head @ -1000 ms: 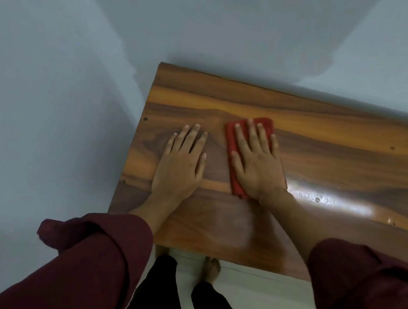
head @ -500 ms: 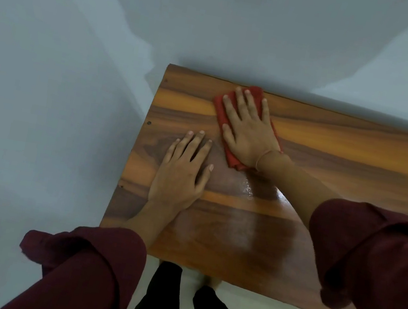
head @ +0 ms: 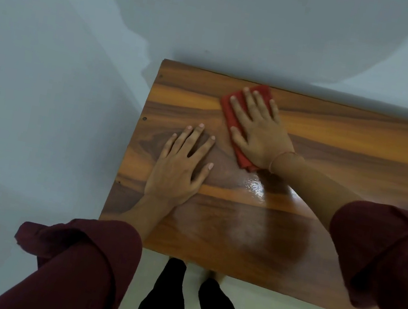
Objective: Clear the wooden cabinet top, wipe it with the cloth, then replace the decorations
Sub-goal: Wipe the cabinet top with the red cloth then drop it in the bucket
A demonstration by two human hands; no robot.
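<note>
Right hand (head: 258, 134) flat on red cloth (head: 232, 110), fingers (head: 251, 100) spread, near back edge of wooden cabinet top (head: 332, 160); left hand (head: 178, 169) flat on bare wood just beside it; maroon sleeves (head: 85, 264), glossy wet patch (head: 257, 188)

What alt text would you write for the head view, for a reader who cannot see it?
The right hand presses a red cloth flat on the cabinet top near its back edge; the left hand rests flat on the wood beside it. Maroon sleeves and a pale wall frame the view.
</note>
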